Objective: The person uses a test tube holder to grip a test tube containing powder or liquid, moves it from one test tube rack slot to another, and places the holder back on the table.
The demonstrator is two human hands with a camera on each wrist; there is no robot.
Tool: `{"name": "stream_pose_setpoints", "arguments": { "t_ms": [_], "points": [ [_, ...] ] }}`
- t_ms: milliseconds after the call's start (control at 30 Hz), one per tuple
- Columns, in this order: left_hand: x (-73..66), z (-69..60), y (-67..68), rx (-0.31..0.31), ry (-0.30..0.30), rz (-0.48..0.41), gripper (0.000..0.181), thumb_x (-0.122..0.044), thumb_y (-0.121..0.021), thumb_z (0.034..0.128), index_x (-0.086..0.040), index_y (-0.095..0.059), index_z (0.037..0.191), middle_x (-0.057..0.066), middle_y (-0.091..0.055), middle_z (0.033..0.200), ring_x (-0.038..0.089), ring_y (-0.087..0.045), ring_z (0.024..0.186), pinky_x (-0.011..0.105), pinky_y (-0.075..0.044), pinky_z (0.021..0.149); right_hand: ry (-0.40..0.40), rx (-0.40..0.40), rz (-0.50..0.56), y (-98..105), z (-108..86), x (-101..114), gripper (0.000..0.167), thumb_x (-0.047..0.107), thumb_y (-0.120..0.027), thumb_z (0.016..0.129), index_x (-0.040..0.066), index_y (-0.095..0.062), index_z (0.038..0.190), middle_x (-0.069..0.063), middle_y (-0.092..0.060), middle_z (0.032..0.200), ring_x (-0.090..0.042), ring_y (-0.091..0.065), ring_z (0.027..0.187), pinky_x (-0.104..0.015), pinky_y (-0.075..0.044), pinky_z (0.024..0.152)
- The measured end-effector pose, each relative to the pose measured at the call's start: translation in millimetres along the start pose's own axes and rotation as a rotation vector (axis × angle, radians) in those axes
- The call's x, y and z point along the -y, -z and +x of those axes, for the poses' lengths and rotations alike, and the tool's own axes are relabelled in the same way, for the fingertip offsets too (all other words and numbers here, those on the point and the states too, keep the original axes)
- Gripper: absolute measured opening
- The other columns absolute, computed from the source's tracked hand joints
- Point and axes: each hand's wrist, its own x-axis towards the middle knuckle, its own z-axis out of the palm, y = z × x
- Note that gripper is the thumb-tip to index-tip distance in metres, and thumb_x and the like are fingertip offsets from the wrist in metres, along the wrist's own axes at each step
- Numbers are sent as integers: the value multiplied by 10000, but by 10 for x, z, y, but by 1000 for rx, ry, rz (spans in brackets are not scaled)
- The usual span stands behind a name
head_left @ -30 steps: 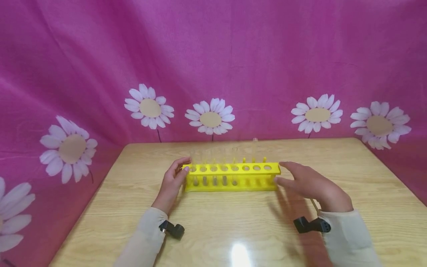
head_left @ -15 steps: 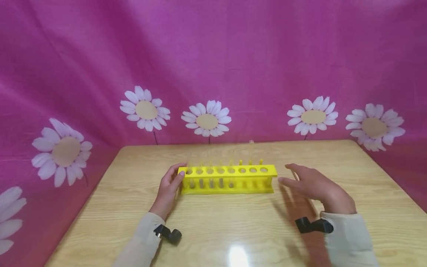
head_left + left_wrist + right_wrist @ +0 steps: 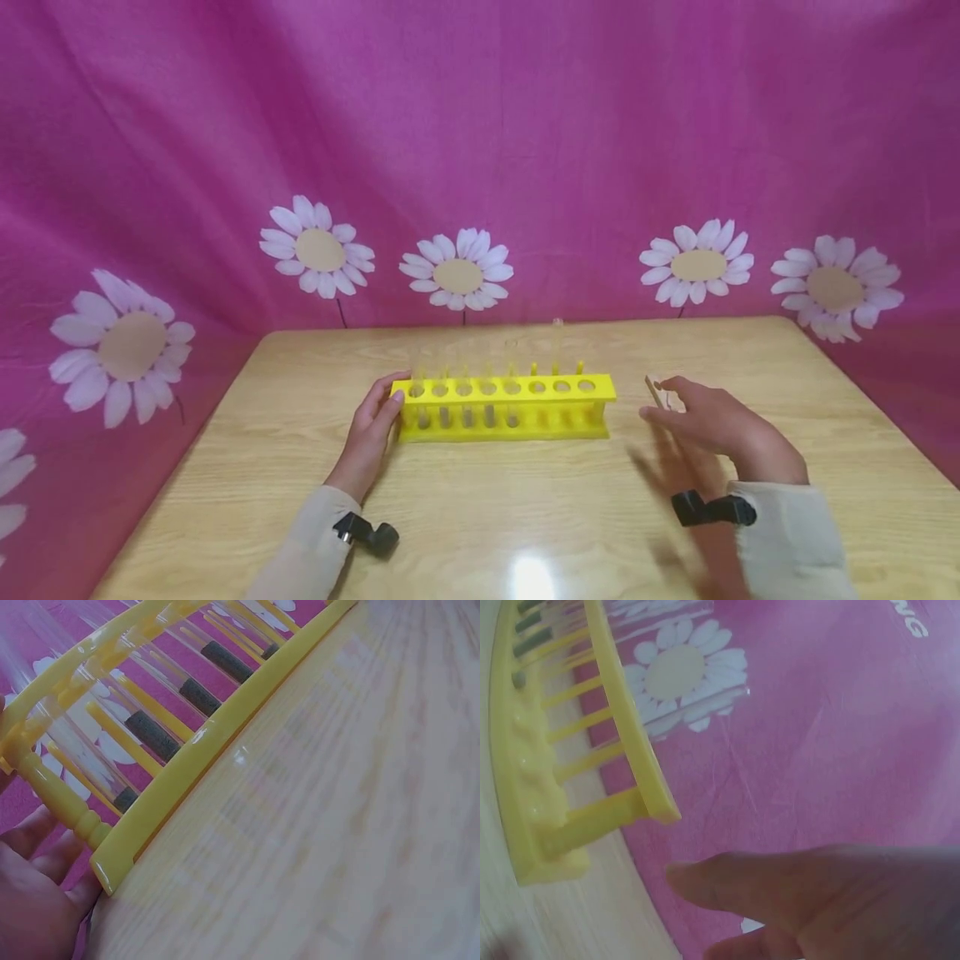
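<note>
gripping left end of yellow rack [image 3: 501,397] with left hand [image 3: 371,427] (nearer) | holding right hand [image 3: 723,425] near but apart from right end, thumb and forefinger spread | running side to side mid-table [image 3: 450,508], leftward of right fingertips | lying by fingertips: thin stick [image 3: 652,390], contact unclear

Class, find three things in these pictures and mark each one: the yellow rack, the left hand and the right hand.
Yellow rack [image 3: 501,398]: head view, on the front edge of its top bar.
Left hand [image 3: 366,435]: head view, on its middle.
Right hand [image 3: 723,423]: head view, on its middle.
</note>
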Motion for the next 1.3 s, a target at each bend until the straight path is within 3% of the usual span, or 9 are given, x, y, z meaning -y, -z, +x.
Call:
{"name": "stream_pose_setpoints", "arguments": {
  "t_ms": [100,300,633,967,1167,1300],
  "points": [
    [12,-21,19,15,12,9,365,-319,-514,1001,-207,-485,1348,-28,-400,1456,166,-330,1359,404,-244,1120,-39,10,-5,-6,17,-36,790,514,-577,910,-96,-378,1371,-359,-448,1338,-524,-441,1178,-628,-383,931],
    [12,-45,48,54,66,9,434,-333,-585,961,-278,-437,1366,-19,-406,1438,206,-399,1296,436,-291,1079,-101,37,13,-18,68,-107,838,535,-569,908,-127,-345,1371,-386,-409,1347,-541,-410,1198,-634,-372,939],
    [2,-39,37,50,69,-30,475,-264,-633,943,-247,-425,1370,53,-435,1388,231,-463,1214,239,-413,950,-150,80,-14,-97,181,-317,815,526,-567,907,-143,-377,1333,-377,-493,1244,-515,-484,1118,-614,-401,901],
    [7,12,-31,61,81,-26,468,-319,-643,934,-263,-435,1349,42,-438,1396,227,-470,1216,274,-410,973,-142,25,-34,-110,192,-453,774,484,-571,915,-144,-385,1327,-365,-535,1197,-494,-531,1059,-595,-431,852],
    [-18,16,-47,57,87,-1,466,-348,-653,922,-289,-445,1335,25,-455,1374,206,-475,1199,263,-415,958,-220,25,21,-90,178,-474,712,491,-556,927,-107,-461,1302,-343,-518,1244,-467,-523,1033,-599,-442,807],
    [-19,-11,-29,51,99,-16,487,-348,-660,917,-272,-439,1344,19,-456,1367,205,-474,1203,255,-419,958,-236,10,51,-95,202,-417,559,428,-565,932,-79,-569,1169,-255,-603,1059,-376,-540,903,-478,-464,714]
  ]
}}
